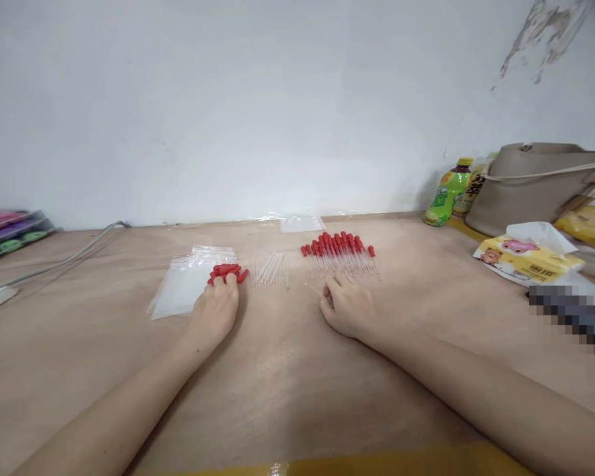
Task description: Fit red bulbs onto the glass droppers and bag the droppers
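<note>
Presently we list: left hand (217, 305), curled onto red caps (225, 270), grip we cannot tell; right hand (348, 305), pinching one thin clear tube (313, 289); loose tubes (269, 270) between, which a careless sweep might scatter; red-topped droppers (340, 244) just beyond the right.

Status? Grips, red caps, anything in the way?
Left grip at loose red caps. Right grip holds thin clear tube. Possible obstruction: uncapped clear tubes between red caps and red-capped tubes.
</note>
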A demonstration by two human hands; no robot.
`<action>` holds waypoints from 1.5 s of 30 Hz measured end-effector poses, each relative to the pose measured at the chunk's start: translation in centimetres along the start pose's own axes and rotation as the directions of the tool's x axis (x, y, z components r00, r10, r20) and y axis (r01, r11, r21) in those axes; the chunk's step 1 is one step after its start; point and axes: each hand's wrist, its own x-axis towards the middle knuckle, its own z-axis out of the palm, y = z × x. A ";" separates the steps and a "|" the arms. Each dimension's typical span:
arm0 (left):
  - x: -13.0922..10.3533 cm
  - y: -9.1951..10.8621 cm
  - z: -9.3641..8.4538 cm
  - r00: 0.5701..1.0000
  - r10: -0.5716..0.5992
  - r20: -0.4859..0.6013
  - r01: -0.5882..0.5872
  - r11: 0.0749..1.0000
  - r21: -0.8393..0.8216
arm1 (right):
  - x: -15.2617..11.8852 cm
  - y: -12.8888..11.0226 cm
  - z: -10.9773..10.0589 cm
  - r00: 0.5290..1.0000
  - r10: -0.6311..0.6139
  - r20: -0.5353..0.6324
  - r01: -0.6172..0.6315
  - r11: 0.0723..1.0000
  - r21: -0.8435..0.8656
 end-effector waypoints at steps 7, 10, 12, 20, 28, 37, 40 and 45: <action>-0.3 0.3 -2.0 1.000 -0.022 0.011 0.021 0.999 0.036 | -1.3 1.6 0.2 0.994 -0.095 -0.056 0.102 0.983 0.152; -0.4 0.5 -2.4 1.000 -0.018 -0.022 0.019 1.000 0.022 | -1.2 1.4 0.2 0.996 -0.076 -0.055 0.085 0.982 0.171; -0.6 1.1 -2.3 0.997 -0.004 -0.078 0.003 1.000 -0.009 | -1.0 1.2 0.1 0.997 -0.058 -0.045 0.065 0.980 0.189; -0.8 5.1 1.2 0.889 0.219 -0.401 -0.446 0.609 -0.656 | -0.1 1.3 0.3 0.999 -0.047 -0.008 0.048 0.973 0.225; -0.5 5.4 1.1 0.875 0.196 -0.442 -0.482 0.430 -0.764 | -0.4 0.8 -0.2 0.990 -0.144 -0.004 0.141 0.961 0.239; -0.5 5.7 1.2 0.873 0.204 -0.443 -0.486 0.430 -0.761 | -0.2 0.6 -0.2 0.971 -0.240 -0.006 0.236 0.947 0.219; -0.6 5.7 1.1 0.875 0.207 -0.438 -0.484 0.432 -0.761 | -0.2 0.5 -0.3 0.970 -0.242 -0.013 0.238 0.941 0.240; -0.6 5.6 0.9 0.880 0.192 -0.433 -0.473 0.419 -0.775 | -0.1 0.5 -0.4 0.974 -0.227 0.008 0.215 0.932 0.292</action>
